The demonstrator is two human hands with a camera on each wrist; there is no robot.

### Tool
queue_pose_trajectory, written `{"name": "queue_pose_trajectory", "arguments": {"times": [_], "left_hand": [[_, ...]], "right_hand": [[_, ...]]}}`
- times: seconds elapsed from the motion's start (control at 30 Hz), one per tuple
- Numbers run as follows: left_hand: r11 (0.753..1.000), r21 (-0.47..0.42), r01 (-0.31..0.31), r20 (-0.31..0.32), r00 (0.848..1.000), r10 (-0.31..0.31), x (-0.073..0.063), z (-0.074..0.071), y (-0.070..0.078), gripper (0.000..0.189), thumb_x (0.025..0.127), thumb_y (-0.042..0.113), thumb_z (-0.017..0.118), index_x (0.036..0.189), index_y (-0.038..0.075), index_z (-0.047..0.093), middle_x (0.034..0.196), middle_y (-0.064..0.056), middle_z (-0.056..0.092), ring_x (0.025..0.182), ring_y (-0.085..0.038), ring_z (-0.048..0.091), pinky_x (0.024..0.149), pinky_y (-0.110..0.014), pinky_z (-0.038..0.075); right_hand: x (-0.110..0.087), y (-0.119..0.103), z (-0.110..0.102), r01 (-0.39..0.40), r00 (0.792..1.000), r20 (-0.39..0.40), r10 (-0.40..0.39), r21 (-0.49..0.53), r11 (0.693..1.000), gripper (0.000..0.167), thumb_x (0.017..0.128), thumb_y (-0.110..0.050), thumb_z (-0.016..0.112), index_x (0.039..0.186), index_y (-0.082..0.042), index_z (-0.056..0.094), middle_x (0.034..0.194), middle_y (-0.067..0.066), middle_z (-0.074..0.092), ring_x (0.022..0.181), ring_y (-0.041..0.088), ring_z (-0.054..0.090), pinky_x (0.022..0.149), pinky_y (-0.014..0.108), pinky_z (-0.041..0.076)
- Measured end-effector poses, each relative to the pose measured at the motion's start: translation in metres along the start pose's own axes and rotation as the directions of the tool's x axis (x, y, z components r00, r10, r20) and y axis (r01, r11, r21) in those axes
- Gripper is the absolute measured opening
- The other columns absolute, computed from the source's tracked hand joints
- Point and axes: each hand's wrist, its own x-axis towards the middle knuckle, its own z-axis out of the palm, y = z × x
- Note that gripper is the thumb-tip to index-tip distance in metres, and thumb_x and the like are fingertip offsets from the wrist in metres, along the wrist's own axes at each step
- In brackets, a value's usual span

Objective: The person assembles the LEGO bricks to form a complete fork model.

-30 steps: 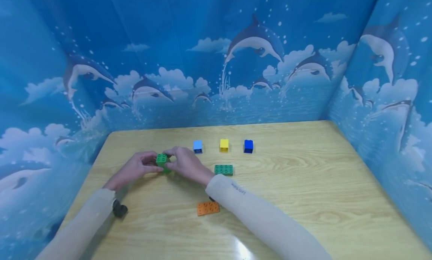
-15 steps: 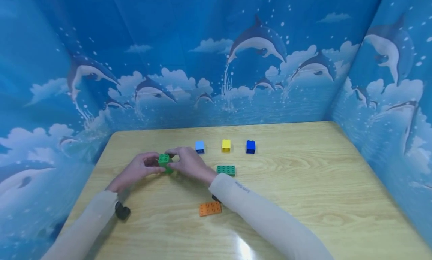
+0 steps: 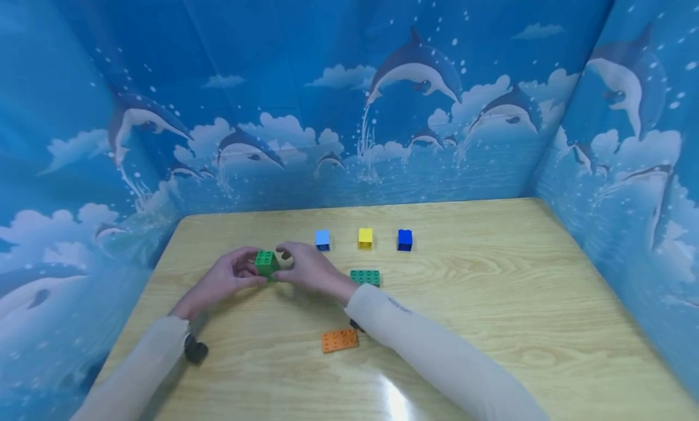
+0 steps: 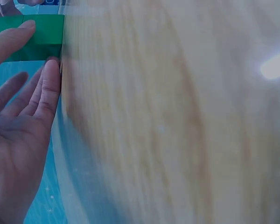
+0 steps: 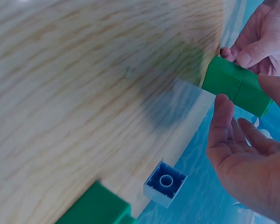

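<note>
Two stacked green building bricks (image 3: pixel 266 259) stand upright toward the left of the table, studs up. My left hand (image 3: pixel 226 276) holds the stack from its left, the thumb on its near side and the fingers on the other. In the left wrist view the thumb lies across the green bricks (image 4: pixel 44 37), with fingertips at the lower edge. My right hand (image 3: pixel 311 268) is on the stack's right side, its fingers spread loosely. Its thumb tip is right at the stack, while the index finger stands apart from it in the head view.
Behind, a light blue brick (image 3: pixel 322 240), a yellow brick (image 3: pixel 365 238) and a dark blue brick (image 3: pixel 405 240) form a row. A long green brick (image 3: pixel 364 278) lies beside the right wrist, and an orange flat brick (image 3: pixel 340 341) lies nearer. Dolphin-print curtains (image 3: pixel 349 105) surround the wooden table (image 3: pixel 491 287).
The right hand's fingers have loosened and its index finger has drawn away from the green stack. The left hand stays at the stack, and the other bricks have not moved.
</note>
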Motion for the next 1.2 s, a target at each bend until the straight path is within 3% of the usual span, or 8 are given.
{"name": "queue_pose_trajectory", "arguments": {"times": [0.13,0.2,0.4,0.5,0.63,0.83,1.07,1.2], "left_hand": [[1.0,0.0,-0.016,-0.004,1.0,0.016,-0.007,0.002,0.003,0.076,0.096,0.012,0.086,0.158,-0.001,0.044,0.123,-0.019,0.07,0.108,-0.031,0.07,0.078,-0.032,0.061],[0.999,0.034,-0.013,-0.022,1.0,0.014,-0.011,0.003,0.005,0.073,0.097,0.016,0.085,0.156,0.0,0.045,0.12,-0.019,0.069,0.103,-0.031,0.069,0.07,-0.033,0.06],[0.99,0.144,0.009,-0.091,0.996,0.004,-0.023,0.01,0.014,0.043,0.102,0.03,0.081,0.128,0.006,0.058,0.097,-0.012,0.061,0.08,-0.026,0.057,0.061,-0.032,0.051],[0.992,0.129,-0.003,-0.07,0.997,0.012,-0.028,0.014,0.019,0.03,0.104,0.029,0.078,0.116,0.007,0.062,0.089,-0.012,0.06,0.073,-0.026,0.058,0.058,-0.033,0.051],[0.995,0.102,-0.016,-0.038,0.999,0.019,-0.036,0.02,0.026,0.021,0.104,0.025,0.078,0.11,0.009,0.067,0.089,-0.012,0.065,0.073,-0.029,0.063,0.056,-0.034,0.054],[0.994,0.106,-0.011,0.008,1.0,0.01,-0.046,0.03,0.036,0.017,0.105,0.022,0.076,0.113,0.008,0.07,0.093,-0.014,0.07,0.078,-0.033,0.067,0.06,-0.034,0.055],[0.988,0.144,0.048,0.057,0.997,-0.056,-0.049,0.045,0.048,0.028,0.106,0.028,0.074,0.125,0.008,0.069,0.094,-0.012,0.071,0.079,-0.033,0.066,0.061,-0.032,0.054],[0.988,0.157,0.013,0.046,0.999,-0.02,-0.044,0.054,0.054,0.027,0.105,0.028,0.076,0.124,0.009,0.07,0.098,-0.007,0.07,0.084,-0.029,0.066,0.067,-0.032,0.056]], "right_hand": [[-0.007,0.003,-0.007,-0.003,1.0,0.0,0.003,0.036,0.999,0.063,0.102,-0.027,0.081,0.156,-0.006,0.056,0.149,0.01,0.064,0.128,0.022,0.066,0.101,0.032,0.057],[-0.011,0.005,-0.013,-0.008,1.0,-0.003,0.008,0.053,0.999,0.06,0.103,-0.026,0.079,0.155,-0.006,0.057,0.149,0.011,0.064,0.122,0.02,0.069,0.096,0.03,0.058],[-0.023,0.012,-0.036,0.029,0.999,-0.026,-0.028,0.044,0.999,0.047,0.106,-0.02,0.075,0.149,-0.005,0.062,0.139,0.015,0.068,0.105,0.014,0.071,0.088,0.028,0.059],[-0.03,0.015,-0.049,0.06,0.997,-0.048,-0.059,0.029,0.998,0.041,0.107,-0.019,0.073,0.145,-0.005,0.065,0.134,0.014,0.071,0.105,0.015,0.071,0.091,0.031,0.059],[-0.042,0.018,-0.062,0.081,0.994,-0.073,-0.079,0.028,0.996,0.033,0.108,-0.017,0.07,0.139,-0.006,0.069,0.13,0.012,0.073,0.105,0.016,0.071,0.092,0.033,0.059],[-0.065,0.024,-0.075,0.101,0.99,-0.099,-0.097,0.033,0.994,0.022,0.109,-0.016,0.069,0.13,-0.01,0.073,0.125,0.005,0.073,0.099,0.014,0.07,0.084,0.03,0.06],[-0.095,0.039,-0.088,0.154,0.978,-0.143,-0.153,-0.003,0.988,0.021,0.109,-0.015,0.068,0.129,-0.01,0.075,0.111,-0.003,0.074,0.087,0.013,0.068,0.07,0.033,0.059],[-0.112,0.049,-0.094,0.156,0.976,-0.144,-0.162,-0.054,0.986,0.021,0.109,-0.016,0.069,0.128,-0.012,0.075,0.113,-0.005,0.073,0.085,0.009,0.066,0.071,0.032,0.058]]}}
